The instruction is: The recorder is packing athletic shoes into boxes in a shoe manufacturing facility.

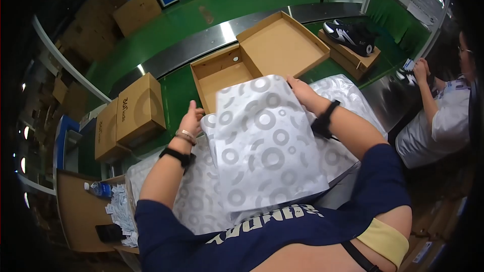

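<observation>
A white sheet of wrapping paper [269,146] with grey rings and arcs is raised in front of me, above more of the same patterned paper [194,191]. Its upper right edge is gripped by my right hand [301,92], whose fingertips are partly hidden. My left hand [190,122] is beside the left edge of the paper, thumb raised and fingers apart; whether the fingertips touch the paper is unclear. Just beyond the sheet, an opened brown cardboard shoebox [217,74] has its lid [285,45] folded back to the right.
Closed brown boxes [138,108] stand at left. Black-and-white shoes [348,38] rest on a box [348,60] at far right. A carton at lower left holds paper slips [121,211], a bottle [98,189] and a dark phone-like object [108,232]. Another person [438,106] handles a shoe at right.
</observation>
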The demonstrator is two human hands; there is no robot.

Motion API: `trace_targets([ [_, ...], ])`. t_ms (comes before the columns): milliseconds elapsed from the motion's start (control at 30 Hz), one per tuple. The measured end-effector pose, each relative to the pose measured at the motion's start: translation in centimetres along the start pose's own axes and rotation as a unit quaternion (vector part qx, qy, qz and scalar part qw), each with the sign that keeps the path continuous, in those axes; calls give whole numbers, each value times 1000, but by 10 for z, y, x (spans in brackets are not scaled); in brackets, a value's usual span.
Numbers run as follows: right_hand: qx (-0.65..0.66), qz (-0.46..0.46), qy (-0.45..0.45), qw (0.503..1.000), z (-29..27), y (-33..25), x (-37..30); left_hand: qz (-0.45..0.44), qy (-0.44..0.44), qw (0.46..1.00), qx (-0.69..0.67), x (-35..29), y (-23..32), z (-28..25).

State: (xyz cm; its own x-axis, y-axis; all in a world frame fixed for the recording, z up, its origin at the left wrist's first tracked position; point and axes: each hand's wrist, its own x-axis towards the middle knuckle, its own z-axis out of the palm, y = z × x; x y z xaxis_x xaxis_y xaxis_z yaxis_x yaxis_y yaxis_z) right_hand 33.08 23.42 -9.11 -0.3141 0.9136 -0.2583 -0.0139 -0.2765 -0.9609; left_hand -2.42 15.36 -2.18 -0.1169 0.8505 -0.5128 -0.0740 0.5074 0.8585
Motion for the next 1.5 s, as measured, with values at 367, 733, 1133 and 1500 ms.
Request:
trace_targets([
  [367, -164, 42, -139, 976, 63, -39, -203, 101, -154, 982, -26, -161, -60, 46],
  [733, -10, -33, -52, 998, 83, -79, -138, 248, -150, 952, -97, -110, -17, 40],
  [1133, -446, -83, 34, 891, 80, -50, 50, 5, 189, 723, 665, 67, 22, 49],
  [1500, -737, -76, -102, 663, 34, -79, -91, 292, 487, 724, 392, -87, -25, -259],
])
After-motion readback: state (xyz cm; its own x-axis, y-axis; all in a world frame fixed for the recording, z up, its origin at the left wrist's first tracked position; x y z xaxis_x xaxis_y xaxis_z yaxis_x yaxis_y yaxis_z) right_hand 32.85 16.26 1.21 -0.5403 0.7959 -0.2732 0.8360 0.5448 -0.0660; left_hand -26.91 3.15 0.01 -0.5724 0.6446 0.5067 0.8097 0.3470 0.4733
